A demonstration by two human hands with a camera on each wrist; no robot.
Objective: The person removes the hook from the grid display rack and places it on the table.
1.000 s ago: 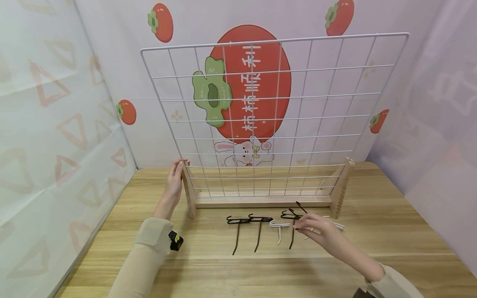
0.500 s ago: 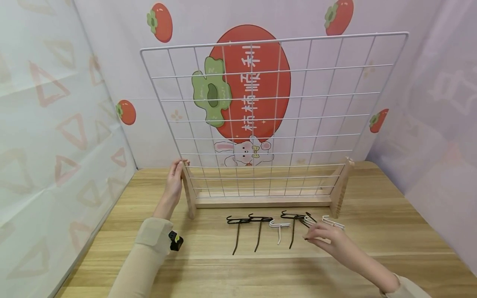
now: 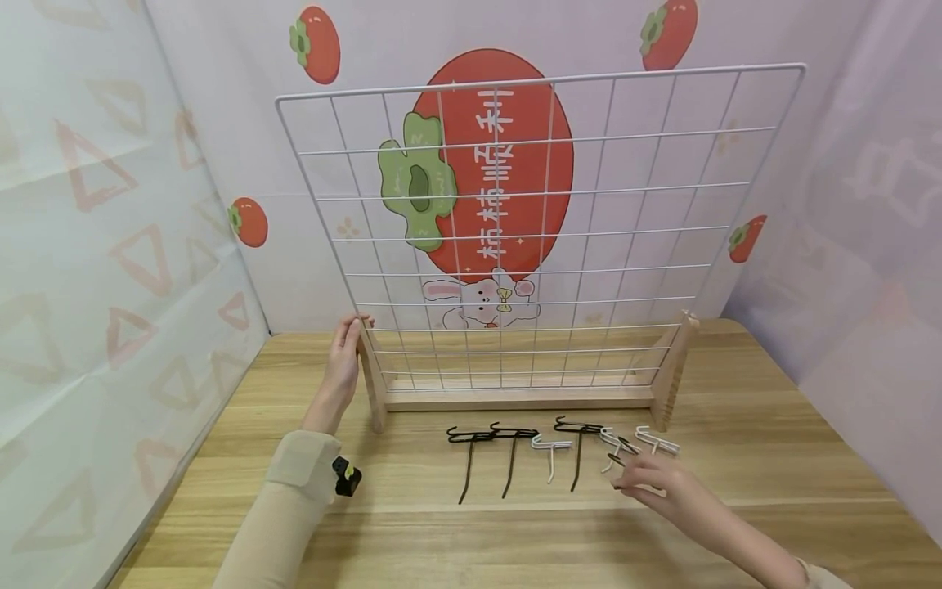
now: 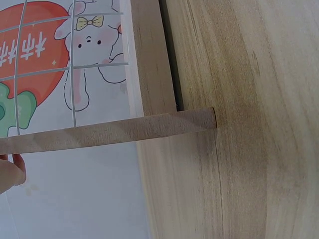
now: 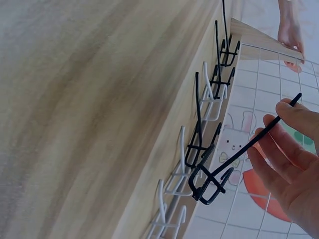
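Note:
My right hand point(image 3: 662, 483) pinches the straight stem of a black wire display hook point(image 5: 244, 149) between thumb and fingers, above the table. In the right wrist view its bent bracket end points away from the fingers. On the left, my left hand point(image 3: 344, 352) grips the top of the left wooden upright point(image 4: 99, 134) of the stand, fingertips partly hidden behind it. A white wire grid panel point(image 3: 540, 82) leans upright in that wooden stand point(image 3: 515, 405). Before it lie several hooks in a row, including a black hook point(image 3: 470, 462) and a white hook point(image 3: 552, 462).
The wood-grain table point(image 3: 441, 548) stretches out in front of the hooks. Right of the row, two white hooks lie near the right wooden upright point(image 3: 671, 376). Behind the grid hangs a white backdrop with a large printed red persimmon point(image 3: 526, 221).
My right hand has drawn right and slightly toward me with the black hook, uncovering the white hooks at the right of the row. My left hand has stayed on the upright.

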